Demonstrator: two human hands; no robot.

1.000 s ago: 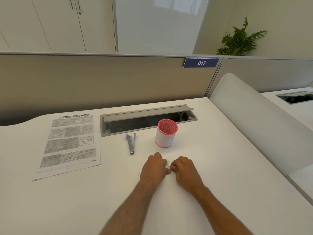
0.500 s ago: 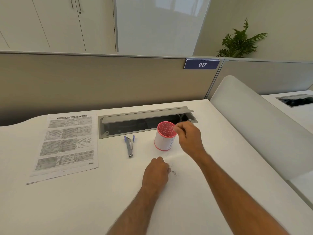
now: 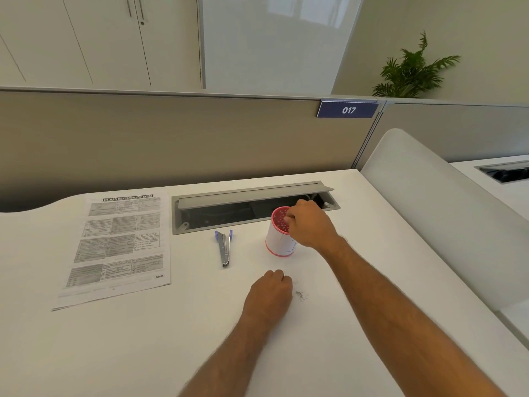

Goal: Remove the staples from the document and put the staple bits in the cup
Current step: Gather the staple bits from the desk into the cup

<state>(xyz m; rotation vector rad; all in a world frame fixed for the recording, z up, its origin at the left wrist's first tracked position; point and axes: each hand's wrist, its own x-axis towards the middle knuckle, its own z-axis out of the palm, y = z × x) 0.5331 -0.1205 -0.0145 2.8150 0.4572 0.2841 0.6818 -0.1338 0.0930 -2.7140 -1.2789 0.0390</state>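
Right hand (image 3: 307, 223), fingertips pinched together over the cup (image 3: 280, 232); left hand (image 3: 269, 293) curled; a nudge could tip it.

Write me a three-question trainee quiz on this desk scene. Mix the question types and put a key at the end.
1. True or false: the right hand is over the mouth of the cup.
2. Which item lies between the document and the cup? A) a stapler B) the staple remover C) a pen
3. Fill in: a few loose staple bits lie on the desk just to the ____ of the left hand.

Key: 1 true; 2 B; 3 right.
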